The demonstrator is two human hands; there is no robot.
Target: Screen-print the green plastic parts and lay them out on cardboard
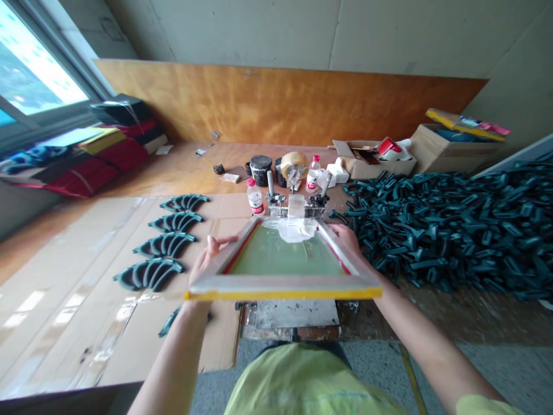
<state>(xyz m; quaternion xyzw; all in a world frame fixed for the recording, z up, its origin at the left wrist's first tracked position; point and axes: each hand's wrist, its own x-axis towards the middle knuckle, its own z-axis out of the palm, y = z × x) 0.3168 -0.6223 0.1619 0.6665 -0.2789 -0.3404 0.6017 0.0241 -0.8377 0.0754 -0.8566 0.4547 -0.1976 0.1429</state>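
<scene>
Over a brown wooden bench (185, 173), left hand (209, 253) and right hand (347, 236) hold opposite sides of a pale-framed, green-mesh rectangular screen (285, 256) above a grey metal plate (296, 316), its frame probably stiff and best gripped, its mesh likely delicate.

Upper garment: one shirt (298, 380), yellow-green, plain woven or knit (texture too soft in focus to determine). Surface: matte, with shallow creases. Marking: a thin, faint bluish line runs crosswise on the near part of the shirt; seam or print cannot be distinguished. Right sleeve (486, 405): same yellow-green, located to the right of the shirt's body, loose at the hem. Lower garment: dark fabric (339, 350), showing at both sides of the shirt's far edge. Left forearm (175, 360) and right forearm (417, 325): bare, beyond the shirt. Left hand (206, 255) and right hand (347, 235): bare, partly hidden.
</scene>
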